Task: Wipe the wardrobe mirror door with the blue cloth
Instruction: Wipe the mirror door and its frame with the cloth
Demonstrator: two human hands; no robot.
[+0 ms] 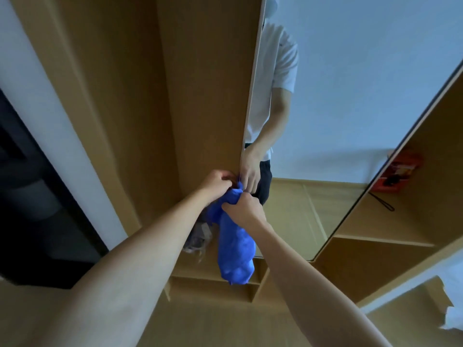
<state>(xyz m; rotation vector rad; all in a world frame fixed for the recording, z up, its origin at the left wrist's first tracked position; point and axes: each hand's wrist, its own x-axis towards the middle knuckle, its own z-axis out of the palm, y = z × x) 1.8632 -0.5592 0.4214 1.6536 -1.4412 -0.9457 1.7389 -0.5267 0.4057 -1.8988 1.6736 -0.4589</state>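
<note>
The blue cloth [234, 242] hangs bunched in front of me, its lower end dangling near the wardrobe's low shelf. My right hand [244, 209] grips its upper part in a fist. My left hand [218, 182] pinches the cloth's top end with curled fingers, close to the left edge of the wardrobe mirror door [350, 108]. The mirror stands open at an angle and reflects a person in a white shirt, a pale wall and the floor.
A wooden wardrobe panel [200, 96] rises to the left of the mirror. Open wardrobe shelves [390, 236] with a red item [398, 176] lie to the right. Low shelves [213, 284] and a pair of shoes [199, 236] sit below. A dark doorway [30, 196] is at far left.
</note>
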